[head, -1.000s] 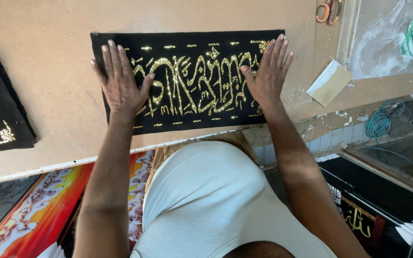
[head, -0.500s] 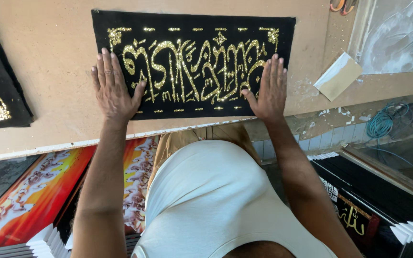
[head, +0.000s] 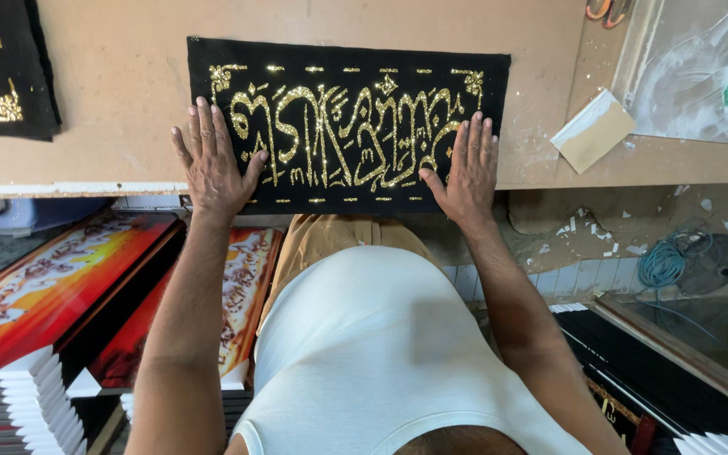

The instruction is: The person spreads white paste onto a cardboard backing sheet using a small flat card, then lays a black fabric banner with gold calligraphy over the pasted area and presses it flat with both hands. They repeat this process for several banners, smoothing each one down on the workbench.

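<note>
Left hand (head: 212, 164) lies flat, fingers spread, on the left part of the black rectangular velvet panel with gold glitter script (head: 347, 122), near edge of the tan wooden workbench (head: 111, 101). Right hand (head: 468, 168) equally flat, fingers together. Risk: palm pressure could smear or shed glitter; panel overhangs, may slip off

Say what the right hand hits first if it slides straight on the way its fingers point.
The right hand lies flat on the black cloth panel, fingers pointing to its far edge. Ahead looks like only more glitter lettering, then bare tabletop; nothing stands in that line.
</note>
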`<state>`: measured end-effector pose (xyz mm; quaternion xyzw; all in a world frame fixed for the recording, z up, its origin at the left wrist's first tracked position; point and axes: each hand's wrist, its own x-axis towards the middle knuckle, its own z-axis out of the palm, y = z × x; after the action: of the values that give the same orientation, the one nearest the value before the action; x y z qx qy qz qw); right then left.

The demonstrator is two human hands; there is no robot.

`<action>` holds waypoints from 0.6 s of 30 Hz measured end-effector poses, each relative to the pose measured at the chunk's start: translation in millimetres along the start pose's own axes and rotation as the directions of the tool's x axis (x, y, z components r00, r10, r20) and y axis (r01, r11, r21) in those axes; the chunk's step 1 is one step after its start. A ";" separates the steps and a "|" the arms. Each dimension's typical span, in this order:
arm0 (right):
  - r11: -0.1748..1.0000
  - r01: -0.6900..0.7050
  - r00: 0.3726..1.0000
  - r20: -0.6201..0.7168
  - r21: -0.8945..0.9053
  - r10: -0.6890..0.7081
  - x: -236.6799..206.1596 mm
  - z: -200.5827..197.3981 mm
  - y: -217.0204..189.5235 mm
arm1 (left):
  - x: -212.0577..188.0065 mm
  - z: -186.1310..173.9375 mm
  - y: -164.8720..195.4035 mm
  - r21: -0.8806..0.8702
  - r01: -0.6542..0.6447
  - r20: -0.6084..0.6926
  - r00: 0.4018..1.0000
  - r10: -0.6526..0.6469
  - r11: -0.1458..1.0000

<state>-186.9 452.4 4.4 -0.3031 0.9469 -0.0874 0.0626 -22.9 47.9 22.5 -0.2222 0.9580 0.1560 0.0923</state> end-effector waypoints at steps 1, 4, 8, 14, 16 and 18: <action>1.000 0.010 1.000 0.008 -0.013 -0.010 -7.2 -0.6 -2.0 | -11.3 -1.6 1.2 0.015 0.009 0.001 1.000 -0.009 1.000; 0.981 0.092 0.995 0.047 -0.170 -0.086 -25.2 -3.7 -5.9 | -39.9 -3.5 7.5 0.027 0.045 0.000 0.999 -0.045 0.999; 0.947 0.321 0.945 0.070 0.006 -0.320 -45.0 -8.1 -8.4 | -82.2 5.9 21.0 -0.052 0.142 -0.060 0.988 -0.145 0.988; 0.922 0.387 0.921 -0.044 -0.014 -0.388 -56.0 -1.3 -9.6 | -168.3 55.2 60.2 -0.257 0.242 -0.323 0.891 -0.319 0.936; 0.922 0.388 0.917 -0.090 -0.019 -0.388 -57.9 3.2 -9.5 | -179.0 76.1 70.3 -0.487 0.277 -0.312 0.831 -0.461 0.828; 0.920 0.380 0.909 -0.147 -0.095 -0.391 -59.5 7.2 -10.3 | -180.0 93.3 73.8 -0.896 0.336 0.085 0.771 -0.631 0.290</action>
<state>-131.7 478.0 3.4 -0.4777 0.8726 -0.0922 -0.0432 112.7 213.9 -1.3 -0.5383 0.6225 0.5527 -0.1313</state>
